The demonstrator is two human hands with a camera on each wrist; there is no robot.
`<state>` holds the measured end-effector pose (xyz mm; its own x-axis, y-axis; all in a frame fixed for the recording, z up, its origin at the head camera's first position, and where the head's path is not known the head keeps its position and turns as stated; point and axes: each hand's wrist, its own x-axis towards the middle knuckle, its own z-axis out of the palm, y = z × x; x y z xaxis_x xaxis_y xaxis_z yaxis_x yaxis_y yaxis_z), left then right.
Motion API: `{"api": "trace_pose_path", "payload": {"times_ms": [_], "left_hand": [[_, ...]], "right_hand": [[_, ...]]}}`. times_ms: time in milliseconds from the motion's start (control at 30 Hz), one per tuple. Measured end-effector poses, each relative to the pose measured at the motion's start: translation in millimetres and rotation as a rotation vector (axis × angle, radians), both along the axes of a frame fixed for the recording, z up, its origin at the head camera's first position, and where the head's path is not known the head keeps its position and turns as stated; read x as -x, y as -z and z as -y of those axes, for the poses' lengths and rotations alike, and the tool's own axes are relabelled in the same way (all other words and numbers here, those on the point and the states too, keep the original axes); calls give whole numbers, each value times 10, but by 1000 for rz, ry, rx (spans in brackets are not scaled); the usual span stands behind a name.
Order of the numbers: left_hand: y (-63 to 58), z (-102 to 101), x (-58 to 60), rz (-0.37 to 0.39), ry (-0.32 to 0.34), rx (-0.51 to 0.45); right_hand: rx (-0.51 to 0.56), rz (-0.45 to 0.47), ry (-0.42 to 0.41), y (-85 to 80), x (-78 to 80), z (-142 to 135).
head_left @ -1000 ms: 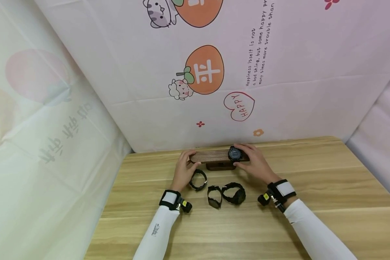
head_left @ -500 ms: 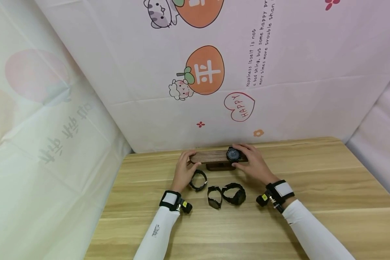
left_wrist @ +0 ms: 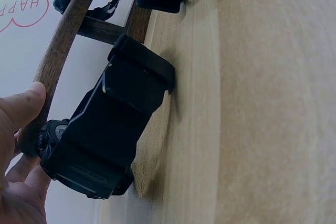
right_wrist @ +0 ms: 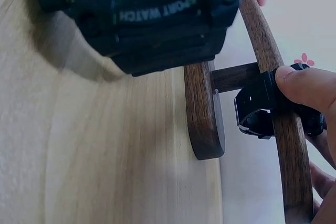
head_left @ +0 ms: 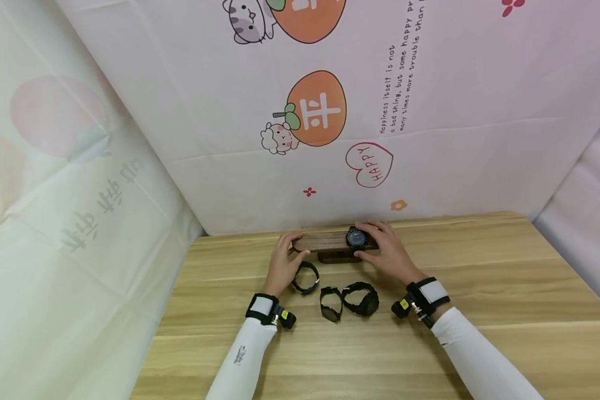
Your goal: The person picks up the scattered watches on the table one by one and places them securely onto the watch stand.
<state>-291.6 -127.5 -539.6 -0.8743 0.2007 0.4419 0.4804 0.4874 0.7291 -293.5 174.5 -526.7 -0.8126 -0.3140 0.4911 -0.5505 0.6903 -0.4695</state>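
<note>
A dark wooden T-shaped watch stand (head_left: 320, 241) stands at the back of the table, its long bar raised above a small base (right_wrist: 203, 114). My left hand (head_left: 281, 266) grips the bar's left end between thumb and fingers. Around the right part of the bar goes a black digital watch (head_left: 356, 238), its strap looped under the wood in the right wrist view. My right hand (head_left: 390, 253) pinches this watch, the thumb on the near side of its strap (right_wrist: 260, 95) and fingers behind.
Three more black watches lie on the table before the stand: a looped one (head_left: 307, 290) by my left hand, a slim one (head_left: 332, 314) and a bulky one (head_left: 368, 304) side by side. A printed white cloth (head_left: 230, 183) rises behind the table's back edge.
My right hand has slid the watch a little to the left along the bar. The left hand keeps its hold on the bar's end, and the loose watches stay put.
</note>
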Motion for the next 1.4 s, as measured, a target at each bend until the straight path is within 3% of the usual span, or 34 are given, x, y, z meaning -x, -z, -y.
{"api": "trace_pose_path", "payload": {"times_ms": [467, 1400], "left_hand": [[3, -3, -2, -30, 17, -10], [-12, 4, -11, -3, 5, 0]], "right_hand": [[-10, -17, 0, 0, 8, 59], [-29, -60, -5, -21, -3, 134]]}}
